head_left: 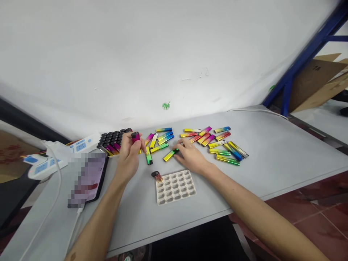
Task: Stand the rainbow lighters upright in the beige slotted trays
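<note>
My left hand [129, 154] is closed on a magenta lighter [135, 137] with a black top, held upright above the table. A yellow-green lighter [149, 156] lies by its fingertips. My right hand [190, 156] has its fingers around the black end of another yellow-green lighter [169, 155] that lies on the table. Below the hands sits a pale tray [176, 186] with rows of oval pockets. One lighter [157, 176] stands tilted in its back left corner pocket. Several colourful lighters [205, 139] lie scattered beyond and right of my right hand.
Many black-topped lighters [112, 139] stand packed together at the back left. A phone [91, 179] with a cable lies on the left, beside white power strips [49, 165]. A white wall [174, 65] closes off the back. Cardboard boxes [312, 79] stand behind a blue frame [288, 90].
</note>
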{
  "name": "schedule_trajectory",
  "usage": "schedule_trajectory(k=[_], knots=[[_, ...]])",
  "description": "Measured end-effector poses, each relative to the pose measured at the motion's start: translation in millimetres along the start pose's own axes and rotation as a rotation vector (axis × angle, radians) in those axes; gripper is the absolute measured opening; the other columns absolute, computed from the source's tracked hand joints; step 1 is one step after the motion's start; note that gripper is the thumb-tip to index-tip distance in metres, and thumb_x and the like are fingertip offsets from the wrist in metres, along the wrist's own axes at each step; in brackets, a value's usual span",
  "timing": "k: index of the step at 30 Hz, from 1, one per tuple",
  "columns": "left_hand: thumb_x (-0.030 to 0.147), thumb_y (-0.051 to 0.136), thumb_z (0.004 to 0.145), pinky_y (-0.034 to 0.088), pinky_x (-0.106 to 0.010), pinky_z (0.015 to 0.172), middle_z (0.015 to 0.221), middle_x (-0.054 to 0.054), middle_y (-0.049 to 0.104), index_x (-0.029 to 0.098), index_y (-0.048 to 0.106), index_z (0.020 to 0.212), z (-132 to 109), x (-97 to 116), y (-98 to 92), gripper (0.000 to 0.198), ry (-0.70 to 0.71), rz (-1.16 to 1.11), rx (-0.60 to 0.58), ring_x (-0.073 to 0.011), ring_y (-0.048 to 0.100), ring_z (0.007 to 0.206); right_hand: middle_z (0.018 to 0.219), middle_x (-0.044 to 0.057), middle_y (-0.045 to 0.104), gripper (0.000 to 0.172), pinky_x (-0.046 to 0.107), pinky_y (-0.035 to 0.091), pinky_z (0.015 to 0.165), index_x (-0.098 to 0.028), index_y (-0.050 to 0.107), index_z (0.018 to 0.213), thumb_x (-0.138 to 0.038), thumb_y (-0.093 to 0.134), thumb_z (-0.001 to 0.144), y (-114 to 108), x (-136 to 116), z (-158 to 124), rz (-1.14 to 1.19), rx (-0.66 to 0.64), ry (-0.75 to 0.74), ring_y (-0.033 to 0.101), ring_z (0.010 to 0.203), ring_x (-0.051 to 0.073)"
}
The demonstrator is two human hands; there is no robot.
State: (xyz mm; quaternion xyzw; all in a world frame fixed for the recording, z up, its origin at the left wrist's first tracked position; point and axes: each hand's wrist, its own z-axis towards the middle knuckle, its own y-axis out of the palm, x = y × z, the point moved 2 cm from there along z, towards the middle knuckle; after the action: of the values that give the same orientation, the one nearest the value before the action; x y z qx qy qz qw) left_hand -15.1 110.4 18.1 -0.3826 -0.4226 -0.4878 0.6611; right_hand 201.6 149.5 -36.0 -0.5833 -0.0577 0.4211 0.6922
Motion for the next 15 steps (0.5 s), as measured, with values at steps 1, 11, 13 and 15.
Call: schedule_trajectory(k=[1, 11, 13, 15], knots=[[0.032, 0.049, 0.092, 0.050, -0.033, 0.079, 0.080, 0.001, 0.061, 0.023, 0.053, 0.106, -2, 8, 0.6, 0.017, 0.028, 0.060, -0.012, -0.0144, 0.058, 0.075, 0.121, 0.011, 0.058, 0.025, 0.037, 0.043, 0.095, -0.017, 0.064, 0.115, -0.023, 0.057, 0.092, -1, 1, -1, -0.015, 0.003, -0.019, 0.052, 0.107, 0.024], [0.026, 0.062, 0.089, 0.046, -0.032, 0.091, 0.101, 0.000, 0.067, 0.029, 0.064, 0.107, -56, 71, 14.2, 0.019, 0.400, 0.807, -0.343, -0.0185, 0.057, 0.102, 0.115, 0.008, 0.062, 0.027, 0.036, 0.042, 0.092, -0.021, 0.065, 0.119, -0.022, 0.053, 0.095, -2, 7, -4, -0.011, -0.031, -0.096, 0.050, 0.099, 0.022], [0.027, 0.062, 0.088, 0.048, -0.031, 0.087, 0.102, 0.000, 0.067, 0.029, 0.063, 0.107, -64, 66, 16.8, 0.019, 0.349, 0.836, -0.375, -0.0178, 0.059, 0.100, 0.114, 0.008, 0.062, 0.027, 0.036, 0.042, 0.093, -0.020, 0.065, 0.119, -0.022, 0.053, 0.095, -2, 7, -4, -0.005, -0.030, -0.097, 0.050, 0.099, 0.022], [0.029, 0.062, 0.088, 0.049, -0.031, 0.083, 0.099, 0.000, 0.067, 0.028, 0.063, 0.105, -68, 58, 19.0, 0.018, 0.314, 0.869, -0.391, -0.0181, 0.061, 0.096, 0.113, 0.008, 0.062, 0.026, 0.036, 0.042, 0.093, -0.020, 0.065, 0.118, -0.022, 0.053, 0.095, -2, 7, -4, -0.003, -0.034, -0.095, 0.050, 0.099, 0.022]])
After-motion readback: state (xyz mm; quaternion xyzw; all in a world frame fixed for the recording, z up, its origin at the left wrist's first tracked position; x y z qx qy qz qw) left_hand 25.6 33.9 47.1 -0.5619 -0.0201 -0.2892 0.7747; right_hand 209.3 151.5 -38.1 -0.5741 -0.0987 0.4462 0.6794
